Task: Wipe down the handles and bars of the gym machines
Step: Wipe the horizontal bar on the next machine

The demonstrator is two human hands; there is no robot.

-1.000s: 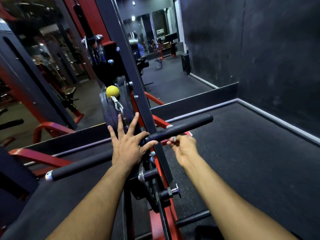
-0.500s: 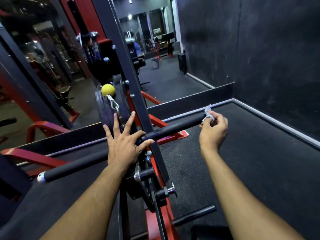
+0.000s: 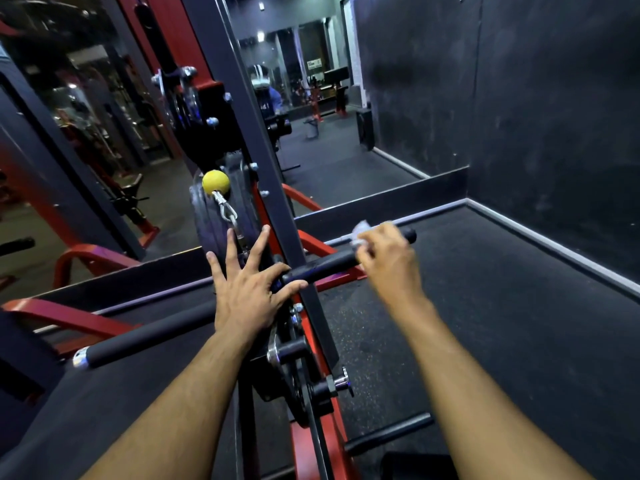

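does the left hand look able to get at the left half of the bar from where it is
Probably yes. The left hand rests spread at the middle of the bar, and that padded left half runs bare to its metal end cap with nothing across it.

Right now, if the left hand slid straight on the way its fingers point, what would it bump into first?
Probably the silver clip and chain hanging under the yellow ball. The left hand rests open on the black padded bar, its fingertips just below that clip, though depth is unclear.
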